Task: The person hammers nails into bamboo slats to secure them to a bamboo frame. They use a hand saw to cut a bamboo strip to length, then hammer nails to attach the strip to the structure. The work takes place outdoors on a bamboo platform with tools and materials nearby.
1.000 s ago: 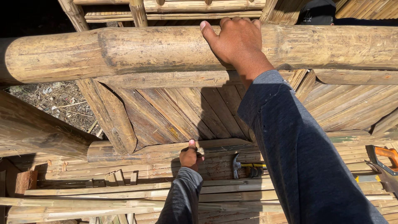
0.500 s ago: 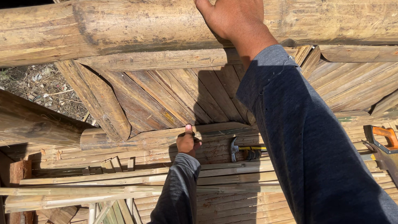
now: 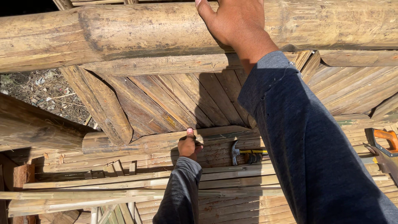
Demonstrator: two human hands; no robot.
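Two bare hands, both in dark long sleeves, work on a bamboo structure seen from above. At far left, a patch of littered ground (image 3: pixel 39 89) shows through a gap between thick bamboo poles, and a reddish wooden block (image 3: pixel 21 176) sits low in the shadows. Loose split bamboo strips (image 3: pixel 103 195) lie across the bottom.

Near the centre, the left hand (image 3: pixel 188 146) reaches down to the lower edge of a panel of diagonal bamboo slats (image 3: pixel 174 101). Its fingers are curled into a loose fist with the thumb pointing up, pressed against the bamboo rail (image 3: pixel 166 139) below the panel; whether it grips anything small cannot be told. Just right of that hand, a claw hammer (image 3: pixel 246 152) with a yellow and black handle lies untouched on the slatted floor.

Above, the right hand (image 3: pixel 236 23) lies spread over a thick horizontal bamboo pole (image 3: pixel 137 31) crossing the top, its palm and fingers draped over the pole's curve rather than closed around it. At far right, a hand saw (image 3: pixel 383 151) with an orange handle rests on the floor.
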